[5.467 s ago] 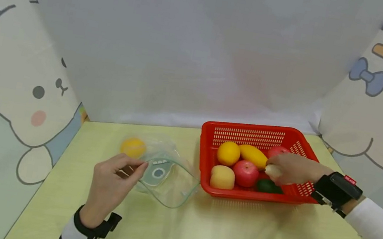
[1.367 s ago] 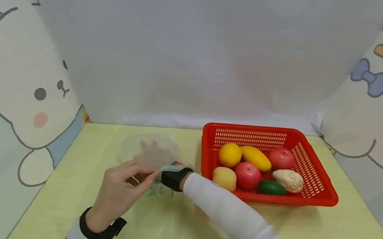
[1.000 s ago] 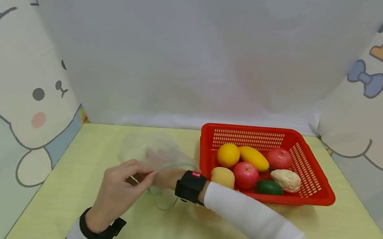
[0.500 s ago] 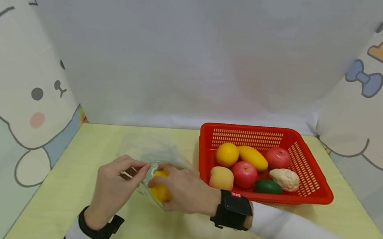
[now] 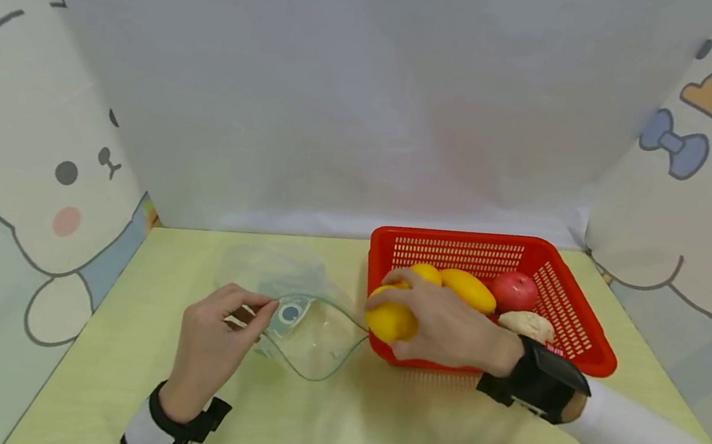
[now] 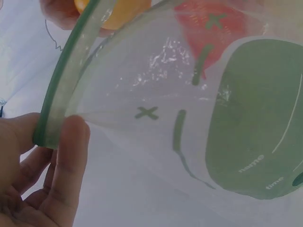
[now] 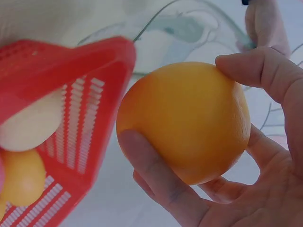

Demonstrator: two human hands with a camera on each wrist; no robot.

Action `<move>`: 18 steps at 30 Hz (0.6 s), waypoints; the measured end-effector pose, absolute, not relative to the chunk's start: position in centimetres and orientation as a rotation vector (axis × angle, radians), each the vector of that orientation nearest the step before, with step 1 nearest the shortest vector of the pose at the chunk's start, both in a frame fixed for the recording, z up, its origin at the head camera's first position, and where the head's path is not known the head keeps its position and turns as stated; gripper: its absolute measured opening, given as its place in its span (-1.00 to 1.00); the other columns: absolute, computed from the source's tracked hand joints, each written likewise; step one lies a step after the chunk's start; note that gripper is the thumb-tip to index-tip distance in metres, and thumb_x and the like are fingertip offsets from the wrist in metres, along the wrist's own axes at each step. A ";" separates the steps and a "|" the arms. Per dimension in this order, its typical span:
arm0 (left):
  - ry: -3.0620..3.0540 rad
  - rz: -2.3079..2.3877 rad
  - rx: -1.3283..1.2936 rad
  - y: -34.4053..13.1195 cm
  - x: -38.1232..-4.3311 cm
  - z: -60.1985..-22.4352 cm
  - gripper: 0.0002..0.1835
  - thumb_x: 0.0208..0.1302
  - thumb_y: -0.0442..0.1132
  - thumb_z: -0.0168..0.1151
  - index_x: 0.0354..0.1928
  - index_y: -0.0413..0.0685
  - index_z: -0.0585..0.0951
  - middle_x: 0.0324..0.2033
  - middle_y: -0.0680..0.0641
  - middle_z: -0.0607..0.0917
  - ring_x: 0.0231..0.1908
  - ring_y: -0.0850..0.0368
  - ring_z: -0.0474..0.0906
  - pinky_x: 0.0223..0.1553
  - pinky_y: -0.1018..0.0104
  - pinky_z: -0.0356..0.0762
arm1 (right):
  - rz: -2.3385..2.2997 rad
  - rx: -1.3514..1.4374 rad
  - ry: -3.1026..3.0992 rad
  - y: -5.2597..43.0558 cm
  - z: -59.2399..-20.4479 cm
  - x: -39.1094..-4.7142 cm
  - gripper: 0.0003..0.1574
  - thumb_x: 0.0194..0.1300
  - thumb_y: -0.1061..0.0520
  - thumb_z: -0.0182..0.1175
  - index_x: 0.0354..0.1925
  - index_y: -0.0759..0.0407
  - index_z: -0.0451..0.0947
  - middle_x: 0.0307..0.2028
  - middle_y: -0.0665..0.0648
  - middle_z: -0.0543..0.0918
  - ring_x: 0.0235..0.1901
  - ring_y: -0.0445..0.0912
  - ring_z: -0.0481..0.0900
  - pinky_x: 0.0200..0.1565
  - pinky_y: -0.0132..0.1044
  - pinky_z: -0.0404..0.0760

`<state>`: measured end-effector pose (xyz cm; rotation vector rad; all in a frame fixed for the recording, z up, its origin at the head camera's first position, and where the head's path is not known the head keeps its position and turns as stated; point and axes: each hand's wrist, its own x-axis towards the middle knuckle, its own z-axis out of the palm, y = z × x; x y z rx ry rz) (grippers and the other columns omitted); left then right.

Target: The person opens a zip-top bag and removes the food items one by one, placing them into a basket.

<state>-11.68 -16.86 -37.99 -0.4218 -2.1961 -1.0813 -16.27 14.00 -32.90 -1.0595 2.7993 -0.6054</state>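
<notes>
My left hand (image 5: 218, 344) pinches the green-edged mouth of a clear zip bag (image 5: 319, 340) between thumb and fingers. The bag lies on the table with its mouth spread apart; in the left wrist view its green printed patch (image 6: 251, 127) shows. My right hand (image 5: 452, 323) holds an orange (image 7: 184, 123), fingers and thumb curled round it, over the left front corner of the red basket (image 5: 463, 251). Inside the basket are another orange fruit (image 5: 426, 272), a yellow mango-like fruit (image 5: 469, 290), a red fruit (image 5: 515, 292) and a pale knobbly piece (image 5: 527, 324). My hand hides the basket's front left.
The pale yellow-green table (image 5: 321, 442) extends in front of the bag and basket. A white back wall (image 5: 375, 101) rises behind them. Printed cartoon panels stand at the left (image 5: 3, 197) and right (image 5: 708, 208).
The knobbly piece went from my right hand back into the basket. My right hand then reached into the bag, came out with the orange and moved right to the basket. My left hand kept its pinch.
</notes>
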 end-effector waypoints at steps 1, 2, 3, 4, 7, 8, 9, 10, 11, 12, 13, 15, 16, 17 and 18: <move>-2.201 -1.074 -0.418 -16.9 -11.7 -38.1 -0.89 0.17 -0.43 0.56 -0.33 -0.06 0.83 -0.46 0.03 0.77 -0.54 0.23 0.70 -0.51 0.62 0.63 | -0.604 -1.011 2.813 14.4 -33.0 -17.1 -0.42 0.18 0.09 0.52 0.17 -0.22 0.67 0.36 0.20 0.49 -0.06 -0.01 0.64 -0.03 -0.17 0.70; -2.203 -1.068 -0.416 -16.9 -11.8 -38.1 -0.88 0.16 -0.43 0.56 -0.34 -0.05 0.83 -0.46 0.03 0.77 -0.54 0.23 0.70 -0.51 0.62 0.63 | -0.598 -0.966 2.826 14.7 -33.1 -18.0 -0.42 0.18 0.10 0.52 0.18 -0.20 0.67 0.38 0.22 0.48 -0.04 0.01 0.64 -0.01 -0.16 0.72; -2.204 -1.063 -0.415 -16.9 -11.8 -38.2 -0.87 0.16 -0.44 0.56 -0.34 -0.05 0.83 -0.46 0.04 0.77 -0.54 0.23 0.70 -0.51 0.62 0.63 | -0.595 -0.926 2.837 15.0 -33.3 -18.9 -0.42 0.19 0.11 0.51 0.18 -0.17 0.67 0.39 0.23 0.48 -0.02 0.02 0.64 0.02 -0.13 0.74; -2.205 -1.061 -0.412 -17.0 -11.9 -38.3 -0.86 0.14 -0.44 0.57 -0.34 -0.05 0.82 -0.46 0.04 0.77 -0.54 0.24 0.70 -0.51 0.62 0.63 | -0.596 -0.899 2.842 15.2 -33.6 -19.8 -0.41 0.20 0.12 0.52 0.19 -0.13 0.67 0.39 0.23 0.48 0.01 0.05 0.64 0.04 -0.10 0.76; -2.209 -1.053 -0.405 -17.1 -12.1 -38.5 -0.86 0.14 -0.44 0.57 -0.34 -0.04 0.83 -0.46 0.04 0.77 -0.53 0.23 0.70 -0.51 0.62 0.63 | -0.568 -0.841 2.855 15.7 -34.4 -22.2 -0.36 0.19 0.15 0.54 0.25 -0.05 0.65 0.39 0.26 0.48 0.12 0.11 0.59 0.15 0.03 0.75; -2.211 -1.054 -0.403 -17.1 -12.2 -38.5 -0.86 0.15 -0.44 0.56 -0.33 -0.04 0.83 -0.45 0.03 0.77 -0.53 0.23 0.70 -0.51 0.62 0.63 | -0.560 -0.835 2.855 15.8 -34.6 -22.8 -0.35 0.19 0.15 0.54 0.25 -0.03 0.65 0.39 0.27 0.49 0.14 0.13 0.58 0.17 0.05 0.75; -2.212 -1.053 -0.401 -17.2 -12.3 -38.6 -0.86 0.15 -0.43 0.56 -0.33 -0.04 0.83 -0.45 0.03 0.77 -0.53 0.23 0.70 -0.50 0.62 0.63 | -0.556 -0.829 2.855 15.9 -34.9 -23.3 -0.34 0.19 0.16 0.54 0.26 -0.01 0.64 0.39 0.29 0.49 0.13 0.14 0.58 0.16 0.06 0.75; -2.214 -1.049 -0.399 -17.3 -12.4 -38.6 -0.88 0.16 -0.42 0.56 -0.32 -0.04 0.83 -0.45 0.03 0.77 -0.53 0.22 0.70 -0.50 0.63 0.63 | -0.552 -0.831 2.852 15.9 -35.2 -23.8 -0.34 0.19 0.17 0.53 0.27 0.00 0.64 0.39 0.29 0.49 0.13 0.14 0.57 0.16 0.07 0.74; -2.217 -1.045 -0.397 -17.4 -12.4 -38.7 -0.89 0.17 -0.42 0.56 -0.32 -0.05 0.83 -0.45 0.03 0.77 -0.53 0.22 0.70 -0.50 0.63 0.62 | -0.545 -0.831 2.852 15.9 -35.5 -24.2 -0.33 0.18 0.17 0.51 0.27 0.01 0.64 0.40 0.30 0.49 0.12 0.14 0.58 0.15 0.07 0.74; -2.217 -1.041 -0.399 -17.5 -12.5 -38.7 -0.90 0.17 -0.41 0.56 -0.32 -0.06 0.83 -0.45 0.02 0.77 -0.53 0.21 0.70 -0.50 0.63 0.62 | -0.540 -0.841 2.852 15.8 -35.7 -24.5 -0.33 0.18 0.18 0.51 0.27 0.01 0.64 0.41 0.31 0.49 0.13 0.15 0.58 0.15 0.07 0.74; -2.217 -1.039 -0.399 -17.6 -12.6 -38.8 -0.92 0.18 -0.39 0.56 -0.32 -0.08 0.83 -0.45 0.02 0.77 -0.53 0.20 0.70 -0.50 0.63 0.62 | -0.543 -0.844 2.848 15.7 -35.9 -24.8 -0.32 0.18 0.18 0.50 0.28 0.02 0.63 0.41 0.31 0.48 0.13 0.15 0.58 0.15 0.07 0.73; -2.216 -1.035 -0.403 -17.7 -12.7 -38.8 -0.93 0.18 -0.38 0.56 -0.31 -0.10 0.83 -0.45 0.01 0.76 -0.53 0.20 0.70 -0.50 0.62 0.62 | -0.544 -0.856 2.839 15.5 -36.2 -25.1 -0.31 0.18 0.19 0.51 0.29 0.03 0.62 0.44 0.32 0.46 0.16 0.18 0.58 0.19 0.10 0.72; -2.216 -1.032 -0.405 -17.7 -12.7 -38.8 -0.93 0.18 -0.37 0.56 -0.31 -0.10 0.83 -0.45 0.00 0.76 -0.53 0.20 0.70 -0.50 0.62 0.62 | -0.540 -0.860 2.833 15.4 -36.3 -25.2 -0.30 0.18 0.19 0.51 0.30 0.03 0.61 0.45 0.33 0.45 0.20 0.20 0.57 0.23 0.13 0.71; -2.216 -1.031 -0.407 -17.8 -12.7 -38.8 -0.93 0.18 -0.38 0.56 -0.32 -0.10 0.83 -0.45 0.00 0.76 -0.53 0.20 0.70 -0.50 0.62 0.62 | -0.536 -0.859 2.829 15.3 -36.4 -25.2 -0.29 0.18 0.18 0.52 0.31 0.04 0.61 0.47 0.33 0.44 0.23 0.21 0.57 0.25 0.15 0.70; -2.216 -1.030 -0.407 -17.8 -12.8 -38.8 -0.93 0.18 -0.38 0.57 -0.31 -0.09 0.83 -0.45 0.00 0.76 -0.53 0.20 0.70 -0.50 0.62 0.62 | -0.531 -0.858 2.825 15.2 -36.5 -25.2 -0.28 0.19 0.18 0.53 0.32 0.04 0.60 0.48 0.34 0.43 0.26 0.23 0.56 0.27 0.17 0.70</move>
